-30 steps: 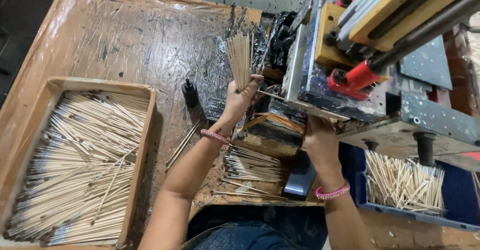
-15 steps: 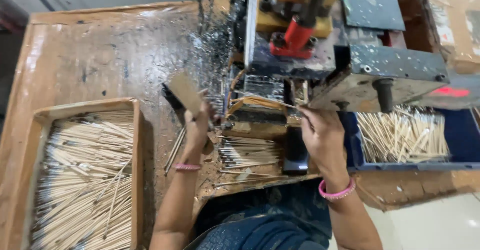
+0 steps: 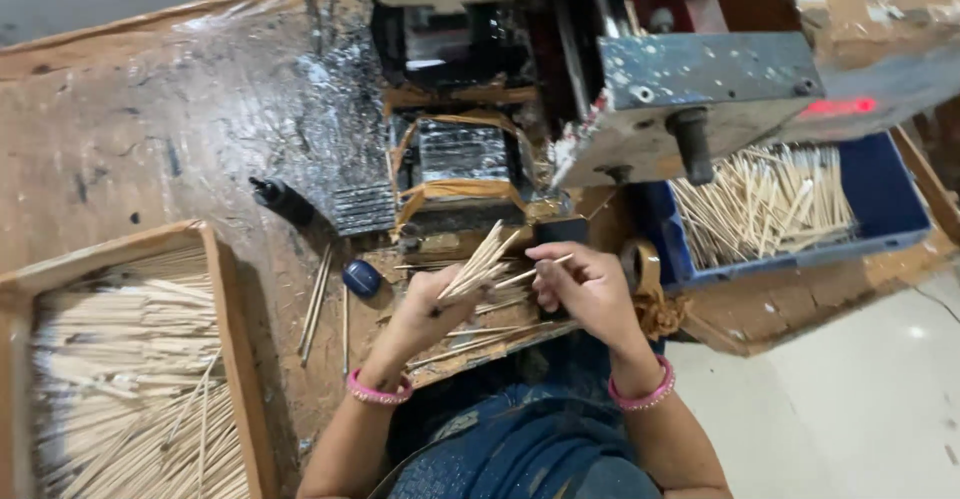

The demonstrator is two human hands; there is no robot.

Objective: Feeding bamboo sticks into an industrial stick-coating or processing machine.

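My left hand [image 3: 425,311] is closed around a bundle of thin wooden sticks [image 3: 480,262], which fan up and to the right. My right hand [image 3: 585,284] pinches a single stick [image 3: 535,270] between thumb and fingers, right beside the bundle's tips. Both wrists wear pink bangles. Both hands hover over a small wooden ledge [image 3: 470,344] strewn with loose sticks, just in front of a metal machine [image 3: 560,69].
A wooden tray [image 3: 225,329] full of sticks sits at the left. A blue bin [image 3: 895,199] holding more sticks lies at the right under the machine's arm. A small black bottle [image 3: 280,197] and a blue cap [image 3: 361,278] rest on the worn wooden table [image 3: 150,139].
My left hand has come down from holding the bundle high near the machine to the ledge. My right hand left the machine and now pinches one stick. The view shifted right.
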